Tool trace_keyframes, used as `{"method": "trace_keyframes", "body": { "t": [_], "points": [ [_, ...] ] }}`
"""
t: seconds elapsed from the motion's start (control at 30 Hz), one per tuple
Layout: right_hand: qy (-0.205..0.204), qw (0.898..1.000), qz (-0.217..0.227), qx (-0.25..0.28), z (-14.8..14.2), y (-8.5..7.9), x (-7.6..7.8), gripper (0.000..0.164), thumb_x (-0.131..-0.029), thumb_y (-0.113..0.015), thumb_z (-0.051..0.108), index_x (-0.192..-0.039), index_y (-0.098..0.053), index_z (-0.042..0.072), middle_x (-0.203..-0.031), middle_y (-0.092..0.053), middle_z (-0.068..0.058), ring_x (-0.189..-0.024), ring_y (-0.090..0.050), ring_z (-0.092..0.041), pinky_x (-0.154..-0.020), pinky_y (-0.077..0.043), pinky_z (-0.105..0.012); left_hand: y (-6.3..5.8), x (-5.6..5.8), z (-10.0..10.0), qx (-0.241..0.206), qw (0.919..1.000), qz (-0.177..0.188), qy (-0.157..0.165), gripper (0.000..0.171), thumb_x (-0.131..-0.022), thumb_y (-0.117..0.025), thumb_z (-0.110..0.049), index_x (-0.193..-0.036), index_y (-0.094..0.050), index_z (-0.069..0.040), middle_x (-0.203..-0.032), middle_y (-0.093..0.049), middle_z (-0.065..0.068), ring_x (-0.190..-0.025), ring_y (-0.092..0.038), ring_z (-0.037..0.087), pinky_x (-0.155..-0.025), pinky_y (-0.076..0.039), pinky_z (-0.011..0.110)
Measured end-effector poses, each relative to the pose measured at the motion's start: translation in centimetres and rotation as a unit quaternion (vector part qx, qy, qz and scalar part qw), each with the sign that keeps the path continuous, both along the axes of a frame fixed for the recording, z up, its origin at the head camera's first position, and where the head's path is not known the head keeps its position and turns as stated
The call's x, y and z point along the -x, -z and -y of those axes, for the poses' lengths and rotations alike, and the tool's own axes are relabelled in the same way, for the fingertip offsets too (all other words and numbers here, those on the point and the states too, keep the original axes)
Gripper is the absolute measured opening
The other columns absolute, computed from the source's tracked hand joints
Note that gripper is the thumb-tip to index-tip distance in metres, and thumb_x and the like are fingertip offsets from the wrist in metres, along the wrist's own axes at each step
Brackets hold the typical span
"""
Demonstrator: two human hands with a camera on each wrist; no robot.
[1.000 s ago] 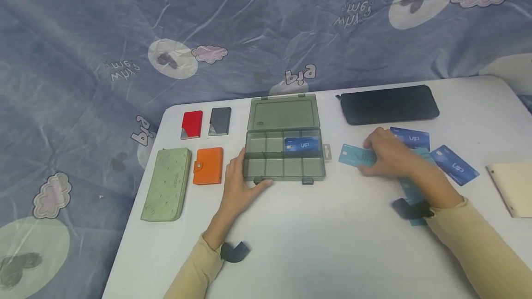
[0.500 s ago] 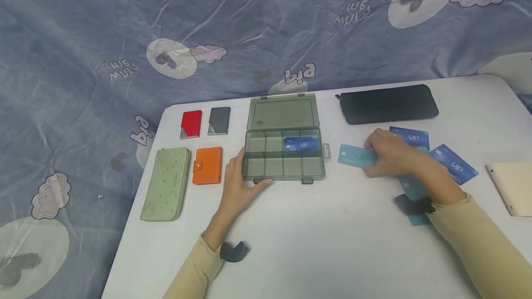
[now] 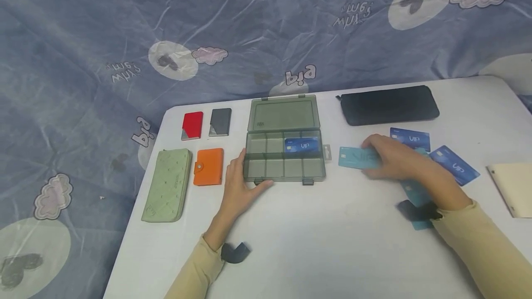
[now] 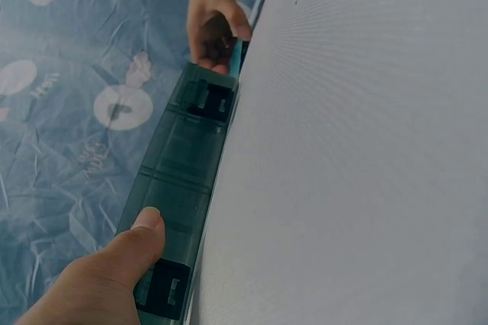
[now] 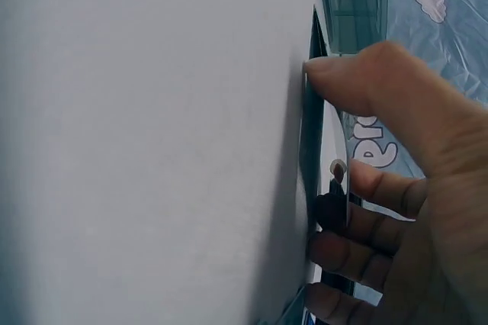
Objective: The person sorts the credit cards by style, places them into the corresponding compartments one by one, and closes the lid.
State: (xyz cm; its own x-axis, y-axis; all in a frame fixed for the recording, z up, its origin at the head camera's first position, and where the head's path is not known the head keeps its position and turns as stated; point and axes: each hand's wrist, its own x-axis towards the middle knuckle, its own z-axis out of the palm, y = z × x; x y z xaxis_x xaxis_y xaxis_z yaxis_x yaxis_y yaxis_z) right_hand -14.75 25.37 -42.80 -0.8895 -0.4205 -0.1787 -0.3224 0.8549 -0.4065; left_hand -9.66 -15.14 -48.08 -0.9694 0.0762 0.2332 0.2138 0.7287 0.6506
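My left hand [image 3: 237, 188] rests at the front left corner of a translucent green compartment box [image 3: 254, 168], thumb along its front wall and fingers along its left side. The left wrist view shows that thumb pressing near a dark latch [image 4: 169, 288]. The lid [image 3: 284, 114] lies back, and a blue VIP card [image 3: 301, 145] sits across two rear compartments. Right of the box, my right hand [image 3: 390, 157] pinches a light blue VIP card [image 3: 353, 158] by its right end. In the right wrist view, the thumb [image 5: 343, 81] meets the edge of that card.
Two blue VIP cards [image 3: 455, 165] and overlapping light blue cards [image 3: 415, 192] lie under and beside the right forearm. A black pouch [image 3: 388, 105] is behind. Leftward are red [image 3: 192, 125] and grey [image 3: 220, 121] card cases, an orange wallet [image 3: 208, 166] and a green wallet [image 3: 167, 186]. A cream notebook [image 3: 513, 188] lies far right.
My right hand has shifted slightly right and nearer me. The light blue card in it has turned a little, more level, with more of it showing. The left hand stays at the box corner.
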Motion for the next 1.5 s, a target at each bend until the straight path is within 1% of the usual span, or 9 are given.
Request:
{"method": "trace_keyframes", "body": {
  "t": [0.23, 0.43, 0.6, 0.73, 0.9, 1.13, 1.27, 1.4, 1.5],
  "points": [
    [0.012, 0.999, -0.024, 0.035, -0.5, -0.3, -0.2, 0.063, -0.07, -0.079, 0.034, -0.117, -0.052, 0.002, -0.11, -0.059, -0.011, -0.097, -0.055, -0.026, -0.086, -0.044, -0.048, 0.0, 0.0, -0.1, -0.001, 1.0, -0.003, 0.001, 0.106, -0.067, -0.072, -0.062, -0.149, -0.019, -0.02, -0.131, -0.044, 0.006, -0.112, -0.039, 0.019, -0.088, -0.038, 0.039],
    [0.012, 0.996, -0.058, 0.063, 0.3, -1.8, -0.5, 0.062, -0.068, -0.081, 0.029, -0.115, -0.052, 0.004, -0.107, -0.059, -0.009, -0.093, -0.055, -0.022, -0.083, -0.043, -0.043, 0.0, 0.0, -0.1, 0.003, 1.0, -0.004, 0.002, 0.106, -0.067, -0.072, -0.062, -0.149, -0.018, -0.021, -0.131, -0.043, 0.006, -0.112, -0.039, 0.019, -0.088, -0.038, 0.039],
    [-0.056, 0.988, -0.097, 0.109, 3.6, -3.1, -0.6, 0.057, -0.066, -0.082, 0.027, -0.111, -0.053, 0.005, -0.104, -0.058, -0.006, -0.096, -0.054, -0.02, -0.087, -0.042, -0.043, -0.2, 0.0, 0.2, 0.003, 1.0, -0.003, -0.001, 0.106, -0.067, -0.074, -0.059, -0.149, -0.018, -0.021, -0.131, -0.044, 0.007, -0.113, -0.039, 0.02, -0.09, -0.037, 0.04],
    [-0.116, 0.978, -0.107, 0.136, 6.9, -3.1, -0.5, 0.056, -0.066, -0.081, 0.029, -0.109, -0.053, 0.007, -0.105, -0.056, -0.002, -0.1, -0.05, -0.018, -0.091, -0.04, -0.041, 0.0, -0.1, 0.3, 0.0, 1.0, 0.001, -0.004, 0.106, -0.066, -0.074, -0.06, -0.149, -0.018, -0.022, -0.132, -0.043, 0.007, -0.114, -0.039, 0.02, -0.09, -0.038, 0.041],
    [-0.153, 0.971, -0.116, 0.14, 10.1, -2.7, -0.5, 0.055, -0.068, -0.079, 0.035, -0.109, -0.054, 0.008, -0.108, -0.054, 0.0, -0.103, -0.046, -0.018, -0.092, -0.037, -0.04, 0.2, 0.0, 0.2, -0.002, 1.0, 0.001, 0.0, 0.106, -0.067, -0.073, -0.061, -0.149, -0.018, -0.022, -0.133, -0.043, 0.006, -0.114, -0.038, 0.019, -0.09, -0.037, 0.041],
    [-0.15, 0.972, -0.135, 0.117, 11.0, -1.4, -0.3, 0.056, -0.069, -0.078, 0.043, -0.11, -0.056, 0.011, -0.111, -0.053, 0.0, -0.107, -0.046, -0.02, -0.089, -0.036, -0.041, 0.2, 0.2, -0.1, 0.006, 1.0, -0.002, 0.007, 0.106, -0.067, -0.071, -0.062, -0.149, -0.018, -0.021, -0.132, -0.043, 0.006, -0.114, -0.038, 0.019, -0.09, -0.038, 0.041],
    [-0.152, 0.97, -0.146, 0.123, 10.5, -0.8, -0.2, 0.055, -0.07, -0.077, 0.044, -0.108, -0.058, 0.01, -0.113, -0.053, -0.002, -0.11, -0.045, -0.022, -0.093, -0.035, -0.043, 0.1, 0.2, -0.1, 0.008, 0.9999, -0.01, 0.006, 0.106, -0.067, -0.073, -0.061, -0.149, -0.019, -0.019, -0.132, -0.044, 0.007, -0.112, -0.039, 0.02, -0.089, -0.038, 0.04],
    [-0.151, 0.967, -0.156, 0.133, 9.6, -0.5, -0.7, 0.055, -0.072, -0.077, 0.042, -0.111, -0.06, 0.007, -0.125, -0.05, -0.009, -0.122, -0.039, -0.027, -0.1, -0.03, -0.048, 0.2, 0.1, 0.0, 0.009, 0.9999, -0.012, 0.002, 0.106, -0.067, -0.073, -0.061, -0.149, -0.019, -0.02, -0.132, -0.044, 0.006, -0.112, -0.039, 0.019, -0.089, -0.038, 0.04],
    [-0.125, 0.971, -0.157, 0.131, 8.2, -0.3, -1.1, 0.058, -0.073, -0.076, 0.043, -0.117, -0.059, 0.01, -0.134, -0.045, -0.01, -0.128, -0.034, -0.028, -0.103, -0.028, -0.051, 0.3, 0.1, 0.0, 0.009, 0.9999, -0.011, 0.0, 0.106, -0.066, -0.073, -0.061, -0.148, -0.02, -0.019, -0.132, -0.044, 0.006, -0.112, -0.039, 0.019, -0.089, -0.038, 0.04]
  ]
}}
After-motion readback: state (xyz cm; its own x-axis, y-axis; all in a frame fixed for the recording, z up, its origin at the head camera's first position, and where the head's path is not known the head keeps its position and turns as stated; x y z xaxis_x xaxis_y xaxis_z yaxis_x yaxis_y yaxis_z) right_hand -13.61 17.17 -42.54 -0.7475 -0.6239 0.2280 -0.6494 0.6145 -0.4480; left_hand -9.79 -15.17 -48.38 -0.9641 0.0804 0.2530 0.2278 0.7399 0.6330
